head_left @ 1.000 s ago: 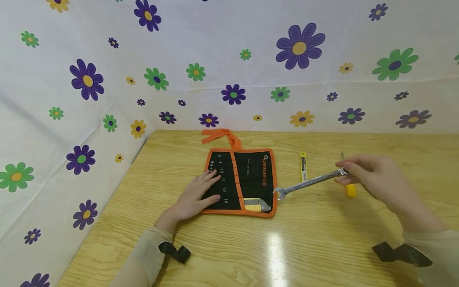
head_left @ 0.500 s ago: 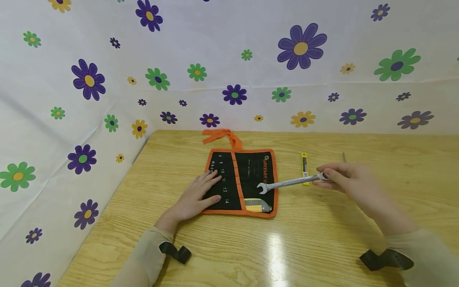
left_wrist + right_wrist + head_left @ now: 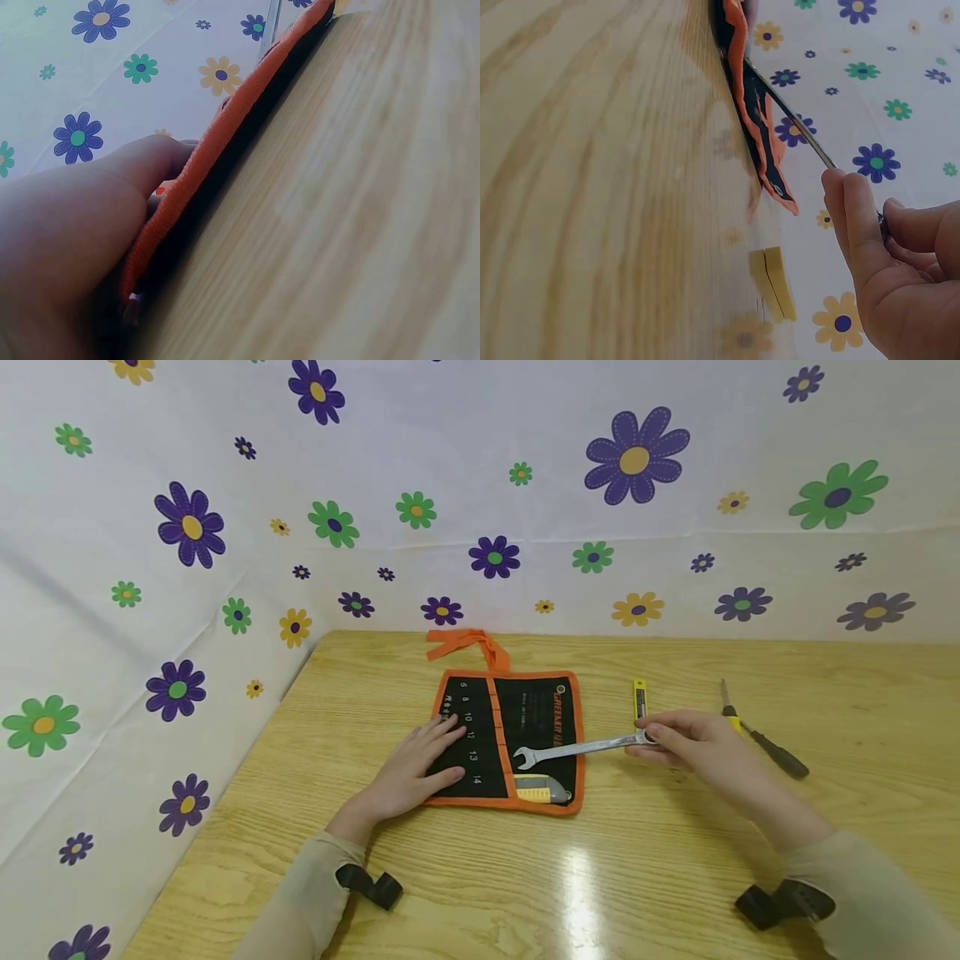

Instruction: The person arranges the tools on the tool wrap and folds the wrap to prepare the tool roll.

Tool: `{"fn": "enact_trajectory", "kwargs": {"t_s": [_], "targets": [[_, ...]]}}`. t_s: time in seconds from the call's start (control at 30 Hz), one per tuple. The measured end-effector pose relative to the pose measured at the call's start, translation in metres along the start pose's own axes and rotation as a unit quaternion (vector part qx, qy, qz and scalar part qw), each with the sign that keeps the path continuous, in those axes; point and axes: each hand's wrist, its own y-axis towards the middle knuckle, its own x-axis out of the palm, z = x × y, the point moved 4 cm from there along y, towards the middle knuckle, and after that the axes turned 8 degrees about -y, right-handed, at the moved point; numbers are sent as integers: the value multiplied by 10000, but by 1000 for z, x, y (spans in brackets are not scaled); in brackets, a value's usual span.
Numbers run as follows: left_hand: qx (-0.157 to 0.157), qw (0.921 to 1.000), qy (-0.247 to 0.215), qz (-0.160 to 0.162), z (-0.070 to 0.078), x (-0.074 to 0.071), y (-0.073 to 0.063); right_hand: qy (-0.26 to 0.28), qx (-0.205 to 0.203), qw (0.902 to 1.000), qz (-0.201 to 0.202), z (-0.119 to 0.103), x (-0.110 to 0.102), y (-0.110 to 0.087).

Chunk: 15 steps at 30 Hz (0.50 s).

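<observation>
A black tool pouch (image 3: 534, 710) with orange trim lies flat on the table, numbers printed down its left half. My left hand (image 3: 412, 768) rests on that half with fingers spread; the left wrist view shows it against the pouch's orange edge (image 3: 217, 135). My right hand (image 3: 686, 747) pinches a silver combination wrench (image 3: 585, 747) by its ring end. The wrench's open end overlaps the pouch beside the slanted orange pocket edge. A grey and yellow utility knife (image 3: 543, 789) sits in the lowest pocket. In the right wrist view the wrench (image 3: 795, 116) slants toward the pouch (image 3: 754, 120).
A slim yellow case (image 3: 640, 697) with a dark label lies right of the pouch, partly behind my right hand. Beyond that hand are a thin-shafted yellow tool (image 3: 727, 702) and a dark handle (image 3: 780, 754). An orange tie strap (image 3: 468, 645) trails behind the pouch.
My right hand has moved left with the wrench, bringing its open end from the pouch's right edge to over the pouch near the pocket edge. The left hand has stayed in place.
</observation>
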Motion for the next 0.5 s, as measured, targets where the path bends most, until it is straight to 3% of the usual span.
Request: {"fn": "enact_trajectory", "kwargs": {"t_s": [0.33, 0.5], "targets": [[-23, 10000, -27, -20, 1, 0, 0, -40, 79, 9998, -194, -3, 13, 7], [-40, 10000, -35, -18, 1, 0, 1, -500, -76, 9979, -398, -5, 14, 6]]}}
